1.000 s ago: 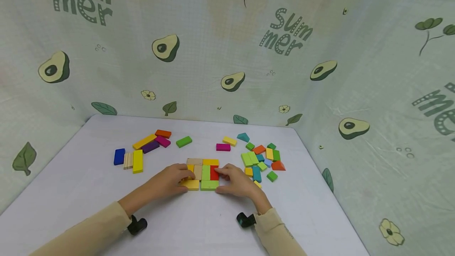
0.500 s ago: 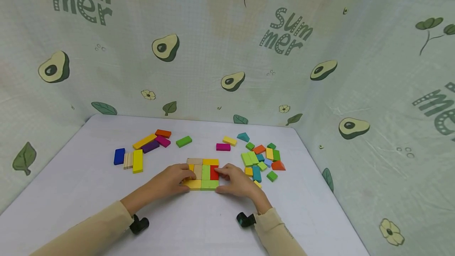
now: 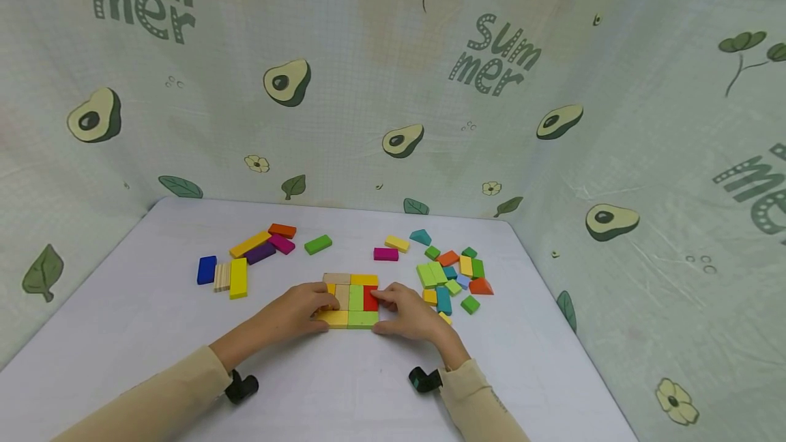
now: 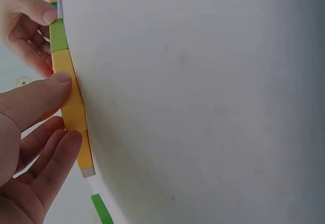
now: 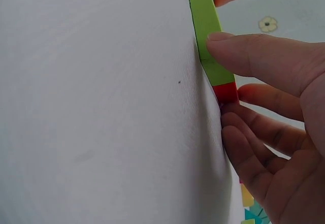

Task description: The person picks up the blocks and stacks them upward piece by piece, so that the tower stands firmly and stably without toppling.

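Coloured wooden blocks lie flat, side by side, in a rectangle at the table's middle. My left hand (image 3: 299,310) grips its near left corner. In the left wrist view its thumb presses the near face of the yellow block (image 4: 75,102), and fingertips touch near that block's end. My right hand (image 3: 408,314) holds the near right corner, its thumb on the light-green block (image 5: 205,21) and its index finger at the red block (image 3: 370,298). Between the hands, a beige block (image 3: 342,297) and another light-green block (image 3: 356,297) show. A far row has a beige block (image 3: 336,278) and a yellow-orange block (image 3: 365,280).
Loose blocks, including a dark-blue block (image 3: 207,270) and a tall yellow block (image 3: 238,278), lie left on the white table (image 3: 368,387). Several small blocks, one a teal piece (image 3: 443,300), cluster right. A magenta block (image 3: 385,254) lies behind the rectangle. Patterned cloth (image 3: 344,121) surrounds the back and sides.
My left hand has moved slightly right, sliding the near yellow block against the light-green one; the gap between them has closed. My right hand has stayed in place.
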Tool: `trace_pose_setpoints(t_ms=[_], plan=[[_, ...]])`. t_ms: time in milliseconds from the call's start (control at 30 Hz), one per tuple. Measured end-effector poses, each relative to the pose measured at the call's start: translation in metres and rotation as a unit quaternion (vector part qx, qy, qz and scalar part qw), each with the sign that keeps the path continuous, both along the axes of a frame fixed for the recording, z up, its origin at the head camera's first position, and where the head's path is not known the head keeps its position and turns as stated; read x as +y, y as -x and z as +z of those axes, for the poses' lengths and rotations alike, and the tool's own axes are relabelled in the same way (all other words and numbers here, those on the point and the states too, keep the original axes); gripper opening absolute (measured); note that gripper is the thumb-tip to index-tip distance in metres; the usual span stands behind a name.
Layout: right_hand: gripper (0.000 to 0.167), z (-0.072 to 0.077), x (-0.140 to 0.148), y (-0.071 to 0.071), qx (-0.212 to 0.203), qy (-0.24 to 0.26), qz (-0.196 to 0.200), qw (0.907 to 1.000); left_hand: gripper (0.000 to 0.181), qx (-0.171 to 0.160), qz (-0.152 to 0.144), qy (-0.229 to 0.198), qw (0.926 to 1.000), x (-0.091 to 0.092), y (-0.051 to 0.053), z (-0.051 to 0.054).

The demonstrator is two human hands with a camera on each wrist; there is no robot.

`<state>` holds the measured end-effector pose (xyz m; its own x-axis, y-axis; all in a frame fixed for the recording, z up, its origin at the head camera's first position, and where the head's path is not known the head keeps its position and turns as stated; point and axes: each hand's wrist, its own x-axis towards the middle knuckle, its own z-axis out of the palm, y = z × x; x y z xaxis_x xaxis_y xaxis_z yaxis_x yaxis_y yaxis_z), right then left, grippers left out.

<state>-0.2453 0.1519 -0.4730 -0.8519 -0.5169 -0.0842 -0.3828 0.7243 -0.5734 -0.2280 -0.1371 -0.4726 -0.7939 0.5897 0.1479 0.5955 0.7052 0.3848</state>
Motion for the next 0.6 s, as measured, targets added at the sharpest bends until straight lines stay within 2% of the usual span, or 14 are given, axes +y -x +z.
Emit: trace_pose_setpoints(t_ms=[133,300,367,500,600], plan=[[0.067,-0.001,0.000,0.000,0.000,0.000,-0.001,1.0000,0.036,-0.001,0.002,0.000,1.0000,-0.001,-0.001,0.002],[0.068,-0.002,0.000,0.000,0.001,0.004,0.003,1.0000,0.039,-0.023,0.040,0.004,0.9989,-0.009,0.002,0.008],[0.068,-0.002,-0.001,0.000,0.001,0.005,0.005,1.0000,0.041,-0.022,0.058,0.007,0.9981,-0.019,0.006,0.011],[0.068,-0.001,-0.001,0.000,0.000,0.007,0.004,1.0000,0.045,0.002,0.090,0.001,0.9959,-0.052,0.017,0.016],[0.068,-0.002,0.001,0.000,0.001,0.007,0.001,1.0000,0.047,0.008,0.124,-0.007,0.9922,-0.075,0.027,0.020]])
